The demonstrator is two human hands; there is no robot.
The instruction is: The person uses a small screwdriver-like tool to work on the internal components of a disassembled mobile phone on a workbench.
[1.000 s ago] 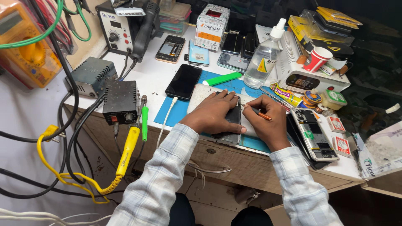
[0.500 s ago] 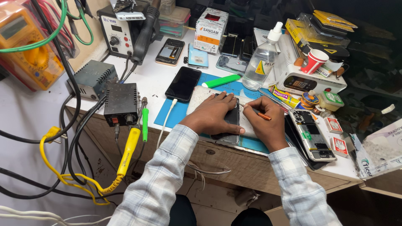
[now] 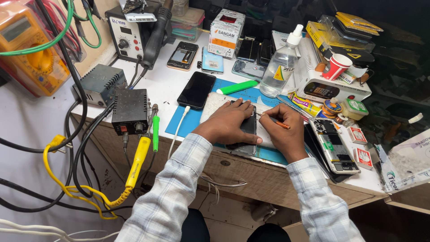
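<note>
Since the earlier frame, little shifts: the left hand [image 3: 228, 123] stays pressed flat on the dark phone [image 3: 245, 131], steadying it (against slipping), while the right hand [image 3: 284, 134], just beside, pinches the orange-handled tool [image 3: 277, 123].
</note>
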